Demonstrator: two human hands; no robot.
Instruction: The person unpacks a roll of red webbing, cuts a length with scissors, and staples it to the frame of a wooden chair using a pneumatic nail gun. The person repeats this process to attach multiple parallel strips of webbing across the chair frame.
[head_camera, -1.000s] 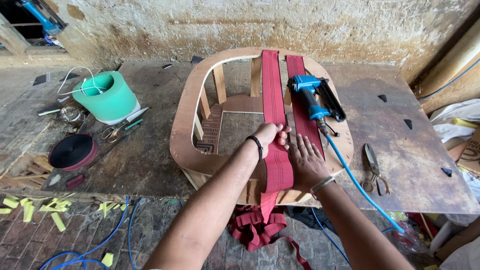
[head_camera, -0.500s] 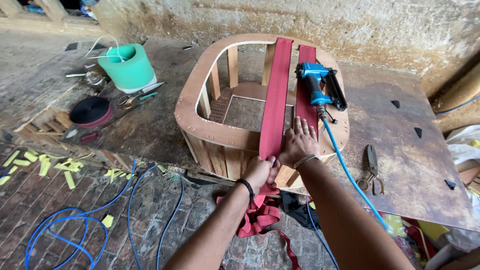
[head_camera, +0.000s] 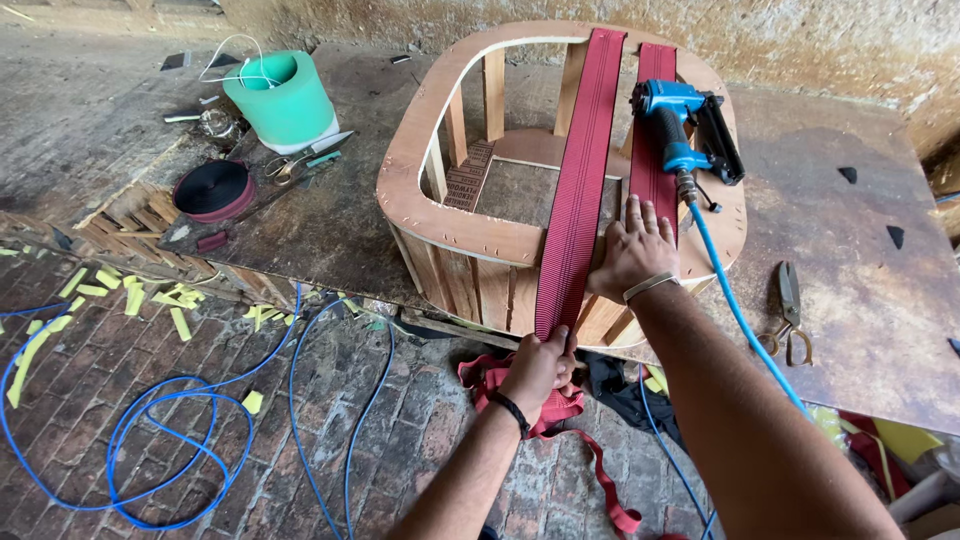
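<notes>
Red webbing strap runs front to back across the top of the wooden seat frame, and it drops over the frame's near rim. Left hand sits just below that rim, its grip pressed together around the strap's hanging end, holding it taut. Right hand lies flat on the frame's near rim, just right of the strap, fingers spread, palm down, pinching nothing. A second red strap lies beside the first, further right on the frame, its near end right by the right hand's fingertips. On top of it rests a blue pneumatic stapler, with a blue air hose trailing off the frame's right front corner. Loose strap piles on the brick floor beneath the frame's near side. Left of the frame on the table stand a green tub and a black roll; right of it lie pliers.
</notes>
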